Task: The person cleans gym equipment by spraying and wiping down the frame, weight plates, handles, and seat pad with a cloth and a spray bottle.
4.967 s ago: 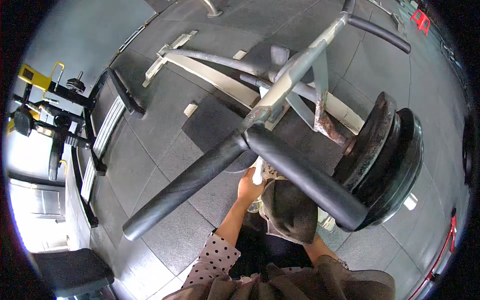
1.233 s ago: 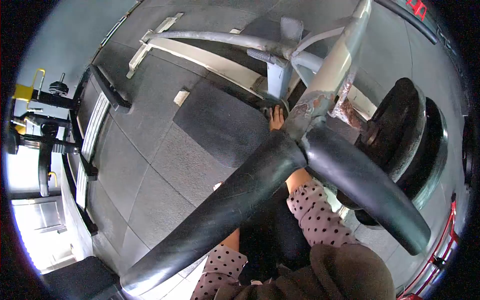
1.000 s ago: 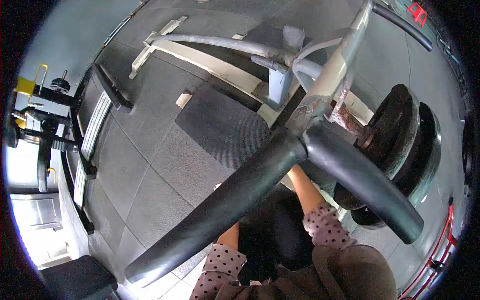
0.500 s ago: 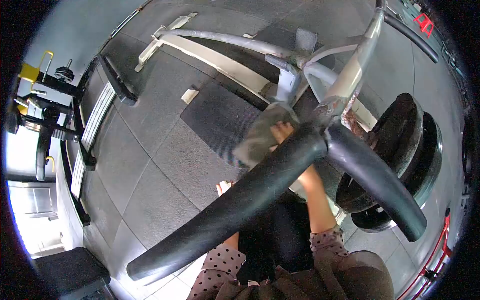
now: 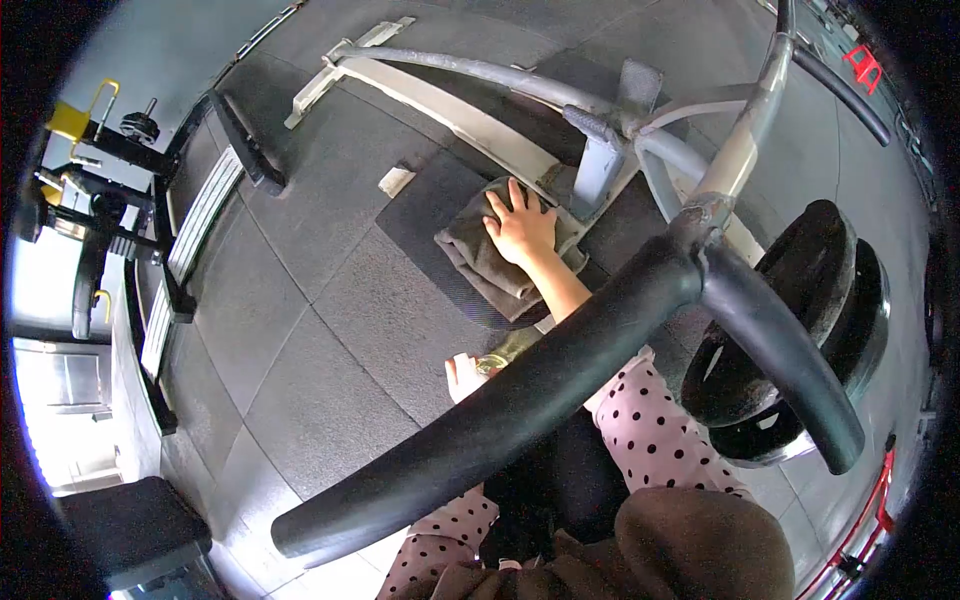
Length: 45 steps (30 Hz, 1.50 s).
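Observation:
My right hand (image 5: 522, 230) lies flat with its fingers spread on a folded grey-brown cloth (image 5: 482, 262). Under the cloth is a black ribbed plate (image 5: 415, 215), next to the pale metal frame (image 5: 450, 110). Lower down, my left hand (image 5: 463, 376) is closed around the white top of a see-through bottle with a yellowish tint (image 5: 512, 350). The padded black bar (image 5: 490, 430) in front hides part of the bottle and of both forearms.
Black weight plates (image 5: 800, 300) sit on the machine's right side, beside a second padded handle (image 5: 780, 350). A black bench (image 5: 135, 530) stands at lower left, other gym equipment (image 5: 110, 215) at far left. A red stool (image 5: 862, 68) is at upper right.
The cloth has come out from behind the bar and onto the black plate, my right hand moving up and left with it. More of the bottle by my left hand shows.

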{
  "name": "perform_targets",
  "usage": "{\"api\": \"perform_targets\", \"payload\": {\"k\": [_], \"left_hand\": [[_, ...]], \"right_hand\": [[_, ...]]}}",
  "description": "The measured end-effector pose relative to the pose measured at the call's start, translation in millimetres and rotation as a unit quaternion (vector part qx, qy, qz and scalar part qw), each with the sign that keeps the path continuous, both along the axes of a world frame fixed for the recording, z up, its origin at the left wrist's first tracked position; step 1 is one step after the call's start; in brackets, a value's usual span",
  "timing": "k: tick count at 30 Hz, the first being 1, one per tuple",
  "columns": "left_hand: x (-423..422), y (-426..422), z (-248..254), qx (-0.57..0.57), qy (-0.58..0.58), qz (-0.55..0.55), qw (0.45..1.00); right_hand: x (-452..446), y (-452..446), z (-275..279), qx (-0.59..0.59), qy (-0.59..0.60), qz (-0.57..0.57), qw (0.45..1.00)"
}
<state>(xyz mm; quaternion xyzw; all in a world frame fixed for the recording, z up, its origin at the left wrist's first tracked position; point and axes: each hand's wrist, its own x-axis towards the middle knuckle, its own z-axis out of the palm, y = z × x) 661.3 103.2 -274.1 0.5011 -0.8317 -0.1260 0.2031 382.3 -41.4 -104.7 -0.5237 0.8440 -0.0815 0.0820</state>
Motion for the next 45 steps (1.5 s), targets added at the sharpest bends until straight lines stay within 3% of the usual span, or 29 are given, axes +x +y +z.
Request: {"api": "perform_targets", "payload": {"k": [1,3,5,7,9,12,13,15,20,24,26,29,32,36,42,44,45], "left_hand": [[-6,2,7,0.082,0.025,0.042,0.995],[-18,-1,14,0.114,0.099,0.073,0.986],[-19,-1,5,0.003,0.140,0.041,0.989],[-16,-4,3,-0.137,0.072,-0.019,0.988],[-45,-9,107,-0.114,0.086,0.017,0.990],[-49,-8,114,-0.040,0.130,0.063,0.989],[-44,-8,115,-0.054,0.069,0.014,0.996],[-46,-8,116,-0.084,0.073,0.009,0.994],[-36,-16,95,-0.203,0.101,-0.093,0.970],[-37,-11,88,-0.114,0.082,-0.013,0.990],[-37,-14,87,-0.125,0.088,-0.024,0.988],[-35,-17,85,-0.184,0.115,-0.075,0.973],[-45,-15,124,-0.118,0.143,-0.032,0.982],[-45,-19,116,-0.166,0.149,-0.032,0.974],[-48,-22,133,-0.202,0.197,-0.002,0.960],[-46,-22,118,-0.206,0.223,-0.007,0.953],[-46,-19,113,-0.163,0.257,0.007,0.953]], "right_hand": [[3,4,-4,-0.023,0.020,0.005,1.000],[12,28,3,-0.053,0.050,0.018,0.997],[20,52,4,-0.111,0.056,0.040,0.991],[32,76,9,-0.148,0.046,0.052,0.987],[42,98,4,-0.202,0.021,0.073,0.976],[51,108,1,-0.224,0.027,0.064,0.972],[52,105,4,-0.173,0.047,0.052,0.982],[48,87,11,-0.091,0.059,0.032,0.994],[33,35,3,-0.040,0.071,0.008,0.997],[17,-15,5,0.026,0.013,-0.020,0.999],[17,-15,-1,0.006,0.019,-0.013,1.000],[29,21,5,-0.071,0.073,0.076,0.992],[53,71,21,-0.120,0.046,0.149,0.980],[66,85,18,-0.116,0.058,0.168,0.977],[58,-7,3,0.022,0.077,0.117,0.990],[55,-49,-1,0.064,0.080,0.101,0.990],[54,-67,-3,0.064,0.088,0.097,0.989]]}}
